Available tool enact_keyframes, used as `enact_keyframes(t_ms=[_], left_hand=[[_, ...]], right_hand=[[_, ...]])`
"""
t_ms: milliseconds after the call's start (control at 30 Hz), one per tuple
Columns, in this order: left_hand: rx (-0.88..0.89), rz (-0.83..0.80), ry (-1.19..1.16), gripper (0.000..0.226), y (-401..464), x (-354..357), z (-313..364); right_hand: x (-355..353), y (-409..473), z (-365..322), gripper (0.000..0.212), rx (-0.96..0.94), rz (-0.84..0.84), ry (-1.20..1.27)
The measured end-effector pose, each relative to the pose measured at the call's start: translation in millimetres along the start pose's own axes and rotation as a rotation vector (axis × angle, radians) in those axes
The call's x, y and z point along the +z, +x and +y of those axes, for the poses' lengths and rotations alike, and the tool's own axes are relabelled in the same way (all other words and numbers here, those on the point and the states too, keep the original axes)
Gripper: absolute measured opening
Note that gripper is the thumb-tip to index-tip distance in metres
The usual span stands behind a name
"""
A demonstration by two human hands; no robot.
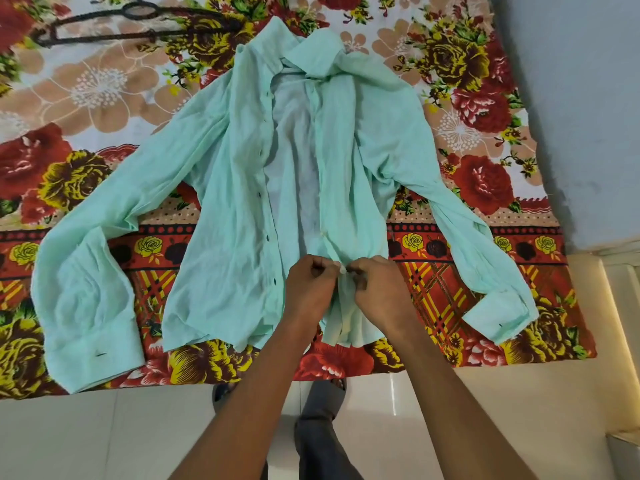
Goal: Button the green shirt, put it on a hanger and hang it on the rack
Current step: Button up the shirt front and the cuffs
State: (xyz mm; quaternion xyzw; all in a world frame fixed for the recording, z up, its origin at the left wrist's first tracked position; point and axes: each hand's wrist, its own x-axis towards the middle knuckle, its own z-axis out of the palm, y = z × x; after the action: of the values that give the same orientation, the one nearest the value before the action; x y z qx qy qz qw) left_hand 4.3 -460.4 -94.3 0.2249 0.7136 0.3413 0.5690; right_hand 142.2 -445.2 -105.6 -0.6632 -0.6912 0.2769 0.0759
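Here we see both sets of fingers curled tight and meeting knuckle to knuckle over the lower front of the green shirt [225,188]. The left hand [309,284] pinches the edge of the left-lying front panel, and the right hand [375,289] pinches the edge of the other panel, the two edges brought together between the fingertips at a small pale spot that may be a button, though it is too small for us to be sure. Below the hands the two fronts hang bunched together down to the hem.

Above the hands the shirt lies open, its paler inside showing in a long gap up to the collar. A row of dark buttonholes runs down the left-lying panel's edge. The sleeves are spread to either side, cuffs near the bed's front edge.

The shirt lies flat on a floral bedsheet [86,84], collar away from us. A dark hanger [135,22] lies on the sheet at the far left corner, well apart from the shirt. Our forearms reach in from below, above a pale tiled floor [104,434].
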Motion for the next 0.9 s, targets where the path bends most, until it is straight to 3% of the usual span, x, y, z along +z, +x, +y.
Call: enact_keyframes(t_ms=[100,233,400,500,600,767,900], left_hand=[[-0.031,-0.058,-0.087,0.023,-0.8,-5.4,-1.9],[0.009,-0.003,-0.103,0.025,-2.9,-17.2,-0.6],[0.129,0.087,-0.059,0.043,-15.1,-33.8,-2.6],[0.092,0.072,-0.137,0.049,-19.3,-44.3,-10.1],[0.061,0.072,-0.115,0.049,-21.3,-50.1,-17.8],[0.161,0.124,0.048,0.043,-23.2,-63.5,-17.5],[0.315,0.33,0.286,0.021,-17.6,-78.0,-14.9]], right_hand=[[-3.6,-5.9,-16.1,0.025,-0.042,0.121,0.144],[-5.2,-13.0,-31.1,0.024,-0.038,0.103,0.355],[4.0,-21.8,-38.0,0.015,-0.051,0.187,0.37],[10.0,-24.5,-46.6,0.013,-0.035,0.137,0.389],[18.2,-24.4,-52.9,0.011,0.087,-0.008,0.509],[26.8,-18.5,-58.3,0.007,0.259,-0.015,0.651],[32.0,-19.5,-66.5,0.008,0.127,0.115,0.392]])
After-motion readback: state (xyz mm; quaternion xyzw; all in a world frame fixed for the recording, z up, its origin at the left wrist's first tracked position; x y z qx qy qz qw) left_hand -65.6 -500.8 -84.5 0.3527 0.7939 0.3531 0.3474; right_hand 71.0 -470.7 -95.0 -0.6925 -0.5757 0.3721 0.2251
